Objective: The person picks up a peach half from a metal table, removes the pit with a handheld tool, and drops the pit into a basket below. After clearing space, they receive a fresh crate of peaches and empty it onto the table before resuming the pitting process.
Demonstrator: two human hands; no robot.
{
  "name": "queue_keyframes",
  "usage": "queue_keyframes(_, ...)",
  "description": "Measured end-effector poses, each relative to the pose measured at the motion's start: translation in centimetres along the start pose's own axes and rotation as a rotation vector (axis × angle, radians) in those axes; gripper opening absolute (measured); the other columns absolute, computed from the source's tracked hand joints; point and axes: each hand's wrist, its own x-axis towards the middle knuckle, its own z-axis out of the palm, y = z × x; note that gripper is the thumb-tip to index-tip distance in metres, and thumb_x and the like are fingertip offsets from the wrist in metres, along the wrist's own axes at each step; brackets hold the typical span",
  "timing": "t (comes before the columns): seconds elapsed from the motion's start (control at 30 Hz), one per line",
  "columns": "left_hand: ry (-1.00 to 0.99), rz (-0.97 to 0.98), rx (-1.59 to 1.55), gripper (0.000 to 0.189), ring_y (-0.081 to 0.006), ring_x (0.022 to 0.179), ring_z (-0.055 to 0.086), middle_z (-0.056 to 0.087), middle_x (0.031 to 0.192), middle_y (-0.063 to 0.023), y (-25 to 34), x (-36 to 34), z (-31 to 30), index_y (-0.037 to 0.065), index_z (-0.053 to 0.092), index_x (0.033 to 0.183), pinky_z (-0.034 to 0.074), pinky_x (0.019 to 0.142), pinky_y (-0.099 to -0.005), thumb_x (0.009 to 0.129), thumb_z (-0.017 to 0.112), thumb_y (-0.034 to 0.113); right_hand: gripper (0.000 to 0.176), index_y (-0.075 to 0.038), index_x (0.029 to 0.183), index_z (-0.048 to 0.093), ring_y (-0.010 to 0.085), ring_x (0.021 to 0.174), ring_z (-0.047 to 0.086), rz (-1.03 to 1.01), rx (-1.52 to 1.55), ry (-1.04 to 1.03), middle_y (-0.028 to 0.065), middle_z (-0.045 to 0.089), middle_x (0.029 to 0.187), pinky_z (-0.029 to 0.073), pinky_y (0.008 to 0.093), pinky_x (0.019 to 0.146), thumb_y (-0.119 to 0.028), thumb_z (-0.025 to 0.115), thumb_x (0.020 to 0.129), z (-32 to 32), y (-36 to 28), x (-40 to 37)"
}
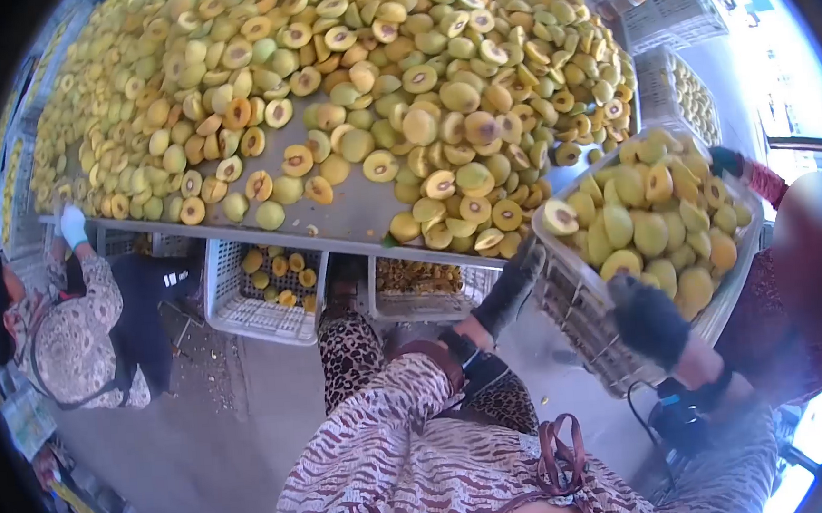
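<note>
A plastic crate (582, 316) heaped with yellow-green, apricot-like fruit (651, 216) is tilted at the right corner of the metal table. My left hand (512, 290), in a dark glove, is closed on the crate's left side beside the table edge. Over the near rim lies my right hand (649, 321), gloved too, its fingers curled onto the crate. On the far right side another person's gloved hand (728, 162) touches the same crate. Halved fruits (421, 122) with brown centres are piled across the metal table (332, 214).
Beneath the table edge stand a white crate (264, 329) with some fruit halves and another crate (419, 308) holding brownish bits. A person (82, 327) works at the left. Another person (786, 306) is close on my right. Stacked crates (656, 11) stand behind, at the upper right.
</note>
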Motion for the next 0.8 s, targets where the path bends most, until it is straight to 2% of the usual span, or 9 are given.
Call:
queue_keyframes(0.07,0.032,-0.008,-0.028,0.074,-0.0209,0.137,0.034,0.034,0.152,-0.0132,1.9,-0.8,-0.4,0.005,0.017,0.154,0.027,0.113,-0.0331,0.101,0.049,0.045,0.013,0.002,0.080,0.058,0.0362,0.070,0.061,-0.449,0.278,0.433,0.0202,0.059,0.086,0.049,0.0420,0.068,-0.009,0.056,0.088,-7.0,-1.7,0.1)
queue_keyframes(0.13,0.118,0.135,0.197,0.081,-0.0219,0.141,0.029,0.028,0.155,-0.0110,2.2,0.0,-1.1,0.007,0.013,0.155,0.027,0.114,-0.0352,0.098,0.052,0.049,0.010,0.003,0.077,0.054,0.0288,0.062,0.057,-0.018,0.506,0.652,0.0152,0.057,0.082,0.047,0.0372,0.063,-0.003,0.051,0.086,-7.4,-2.8,-4.1)
queue_keyframes(0.27,0.171,0.129,0.259,0.095,-0.0281,0.146,0.018,0.016,0.159,-0.0220,0.8,1.1,0.4,0.009,0.010,0.156,0.021,0.117,-0.0395,0.090,0.062,0.053,0.013,0.002,0.080,0.056,0.0173,0.059,0.051,0.276,0.804,0.729,0.0076,0.055,0.073,0.043,0.0280,0.057,-0.005,0.050,0.088,5.6,-0.2,-12.4)
queue_keyframes(0.3,0.178,0.315,0.855,0.099,-0.0360,0.148,0.009,0.004,0.160,-0.0236,0.1,0.6,2.4,0.013,0.010,0.157,0.019,0.117,-0.0467,0.086,0.065,0.054,0.015,0.002,0.082,0.058,0.0175,0.059,0.052,0.463,1.049,0.707,0.0075,0.056,0.074,0.044,0.0278,0.057,-0.009,0.050,0.090,7.9,-0.1,-11.4)
queue_keyframes(0.4,0.075,0.401,0.976,0.102,-0.0443,0.147,0.008,0.006,0.159,-0.0259,-0.1,-1.2,5.7,0.011,0.018,0.155,0.017,0.117,-0.0524,0.077,0.076,0.044,0.025,-0.001,0.093,0.062,0.0199,0.066,0.057,0.871,1.657,0.484,0.0096,0.061,0.082,0.051,0.0332,0.065,-0.023,0.052,0.095,15.5,2.1,-8.0)
queue_keyframes(0.47,0.036,0.395,1.228,0.104,-0.0454,0.147,0.008,0.004,0.158,-0.0284,0.3,-1.2,4.7,0.008,0.020,0.153,0.018,0.117,-0.0540,0.075,0.077,0.046,0.042,0.000,0.118,0.058,0.0258,0.091,0.060,0.456,1.884,0.290,0.0176,0.062,0.109,0.050,0.0446,0.089,-0.035,0.053,0.096,29.8,8.2,-6.3)
queue_keyframes(0.5,0.014,0.396,1.282,0.104,-0.0467,0.146,0.009,0.007,0.158,-0.0287,-0.1,-1.3,4.1,0.008,0.021,0.153,0.018,0.116,-0.0548,0.075,0.077,0.047,0.042,0.000,0.118,0.058,0.0257,0.091,0.060,0.454,1.858,0.343,0.0174,0.062,0.110,0.050,0.0441,0.089,-0.035,0.053,0.096,30.7,8.6,-3.5)
queue_keyframes(0.67,-0.085,0.116,1.535,0.109,-0.0543,0.141,0.016,0.016,0.153,-0.0326,-1.1,-5.1,2.5,0.000,0.021,0.150,0.018,0.113,-0.0624,0.073,0.076,0.055,0.040,0.001,0.120,0.058,0.0249,0.095,0.060,0.643,1.736,0.975,0.0165,0.062,0.112,0.049,0.0417,0.090,-0.031,0.054,0.096,19.9,11.1,2.7)
queue_keyframes(0.8,-0.115,0.122,1.501,0.105,-0.0521,0.141,0.019,0.020,0.151,-0.0329,-5.0,-3.2,1.4,-0.004,0.024,0.147,0.017,0.114,-0.0613,0.074,0.077,0.049,0.040,0.002,0.121,0.058,0.0242,0.097,0.061,0.735,1.676,1.061,0.0158,0.062,0.114,0.048,0.0398,0.091,-0.029,0.056,0.096,18.1,10.5,2.0)
